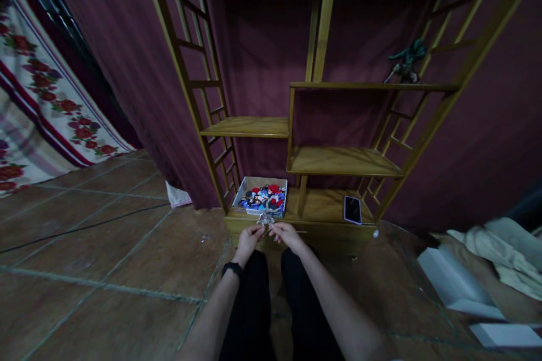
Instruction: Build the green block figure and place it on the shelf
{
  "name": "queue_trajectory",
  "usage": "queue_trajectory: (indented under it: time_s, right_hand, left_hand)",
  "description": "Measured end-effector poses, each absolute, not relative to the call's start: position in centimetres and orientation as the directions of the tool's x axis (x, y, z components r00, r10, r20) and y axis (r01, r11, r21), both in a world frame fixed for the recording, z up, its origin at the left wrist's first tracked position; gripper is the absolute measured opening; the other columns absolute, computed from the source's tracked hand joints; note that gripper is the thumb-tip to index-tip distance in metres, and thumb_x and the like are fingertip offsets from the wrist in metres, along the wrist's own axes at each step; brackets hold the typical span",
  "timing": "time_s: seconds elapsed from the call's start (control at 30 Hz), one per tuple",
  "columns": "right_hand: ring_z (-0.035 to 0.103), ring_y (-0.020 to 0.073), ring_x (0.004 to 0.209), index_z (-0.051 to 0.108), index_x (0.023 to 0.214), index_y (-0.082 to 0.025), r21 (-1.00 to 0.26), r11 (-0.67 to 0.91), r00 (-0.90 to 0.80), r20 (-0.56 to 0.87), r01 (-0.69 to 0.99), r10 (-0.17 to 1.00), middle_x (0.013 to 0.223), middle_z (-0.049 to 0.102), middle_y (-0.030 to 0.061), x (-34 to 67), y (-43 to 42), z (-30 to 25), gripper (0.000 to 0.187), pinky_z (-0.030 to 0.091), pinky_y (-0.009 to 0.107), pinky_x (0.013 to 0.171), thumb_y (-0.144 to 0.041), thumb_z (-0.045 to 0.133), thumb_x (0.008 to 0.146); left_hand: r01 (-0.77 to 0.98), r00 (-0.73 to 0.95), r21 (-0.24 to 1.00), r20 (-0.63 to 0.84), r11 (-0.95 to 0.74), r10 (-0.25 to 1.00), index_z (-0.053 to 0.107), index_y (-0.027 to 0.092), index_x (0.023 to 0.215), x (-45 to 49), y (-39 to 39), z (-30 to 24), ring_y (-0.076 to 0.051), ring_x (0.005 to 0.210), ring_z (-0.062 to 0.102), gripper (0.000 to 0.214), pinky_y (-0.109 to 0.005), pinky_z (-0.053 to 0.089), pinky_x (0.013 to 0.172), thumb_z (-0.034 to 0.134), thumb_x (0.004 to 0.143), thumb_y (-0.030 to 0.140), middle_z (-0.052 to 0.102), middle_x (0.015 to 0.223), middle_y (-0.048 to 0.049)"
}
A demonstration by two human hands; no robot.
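Note:
Both hands meet in front of the shelf unit, over its front edge. My left hand [249,238], with a dark band on its wrist, pinches the lower left side of a small shiny, clear-looking piece [266,219]. At its right side my right hand [287,233] is closed in a pinch on the same piece. Its exact kind is too small to make out. Just beyond it, a white open box [240,194] stands on the low shelf. Many small red, blue, white and black pieces [266,197] fill the box in a jumble.
The wooden shelf unit [347,161] rises ahead with steps at several heights. A phone [352,210] lies on the low shelf at right, and a green figurine [407,61] stands higher up. White box-like pieces [457,282] lie on the floor at right. A cable [84,229] crosses the tiles.

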State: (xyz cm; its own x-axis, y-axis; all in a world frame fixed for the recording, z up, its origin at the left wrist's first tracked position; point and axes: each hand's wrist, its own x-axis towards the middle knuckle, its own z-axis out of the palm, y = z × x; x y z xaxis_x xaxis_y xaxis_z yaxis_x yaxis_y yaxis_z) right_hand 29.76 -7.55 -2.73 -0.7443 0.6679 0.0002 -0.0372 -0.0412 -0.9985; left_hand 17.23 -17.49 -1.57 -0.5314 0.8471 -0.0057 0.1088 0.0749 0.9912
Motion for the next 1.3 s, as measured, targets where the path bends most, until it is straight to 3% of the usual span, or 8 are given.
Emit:
queue_trajectory:
  time_s: [0.13,0.27,0.6,1.07,1.3]
  right_hand:
    - [0.043,0.0043,0.041,0.066,0.082,-0.015,-0.999,-0.016,-0.735,0.017,-0.038,0.678,0.066,0.066,0.0018,30.1,-7.6,-2.8,0.033,0.033,0.016,0.040,-0.044,0.055,0.072]
    - [0.041,0.0039,0.040,0.065,0.083,-0.015,-1.000,0.006,-0.711,0.007,-0.003,0.703,0.064,0.064,0.0007,30.2,-7.5,-3.1,0.033,0.031,0.016,0.038,-0.045,0.054,0.072]
    - [0.043,0.0052,0.040,0.064,0.083,-0.015,-0.999,0.027,-0.616,0.040,-0.031,0.786,0.063,0.062,0.0009,30.3,-7.6,-3.9,0.031,0.034,0.017,0.038,-0.042,0.054,0.072]
    - [0.042,0.0045,0.040,0.065,0.090,-0.014,-0.991,-0.115,-0.718,-0.029,-0.071,0.695,0.066,0.066,0.0025,30.6,-8.2,-2.0,0.044,0.031,0.017,0.039,-0.048,0.064,0.062]
    - [0.042,0.0049,0.042,0.066,0.084,-0.015,-0.987,-0.131,-0.688,-0.027,-0.099,0.725,0.066,0.065,0.0021,30.3,-8.2,-1.9,0.039,0.032,0.018,0.040,-0.047,0.064,0.062]
  left_hand:
    - [-0.075,-0.556,0.997,-0.066,0.029,0.829,0.065,0.012,0.074,17.9,-17.5,-1.7,-0.012,0.056,0.054,0.039,-0.022,0.041,0.052,0.072,0.050,0.043,0.061,0.063,-0.0034]
    - [-0.148,-0.563,0.989,-0.077,-0.009,0.823,0.066,0.012,0.072,18.4,-17.7,-1.7,-0.013,0.058,0.056,0.034,-0.022,0.041,0.052,0.075,0.049,0.035,0.063,0.064,-0.0048]
    - [-0.181,-0.582,0.983,-0.098,-0.011,0.808,0.066,0.011,0.072,19.2,-17.5,-1.1,-0.013,0.058,0.057,0.034,-0.021,0.040,0.050,0.076,0.047,0.032,0.063,0.063,-0.0049]
    - [-0.226,-0.687,0.970,-0.094,-0.090,0.720,0.056,0.013,0.065,19.6,-17.3,-1.2,-0.013,0.053,0.057,0.039,-0.023,0.043,0.050,0.076,0.044,0.040,0.058,0.056,-0.0008]
    - [-0.219,-0.742,0.965,-0.070,-0.143,0.666,0.057,0.013,0.065,19.7,-16.8,-1.9,-0.010,0.051,0.053,0.038,-0.022,0.040,0.051,0.076,0.045,0.038,0.059,0.057,-0.0013]
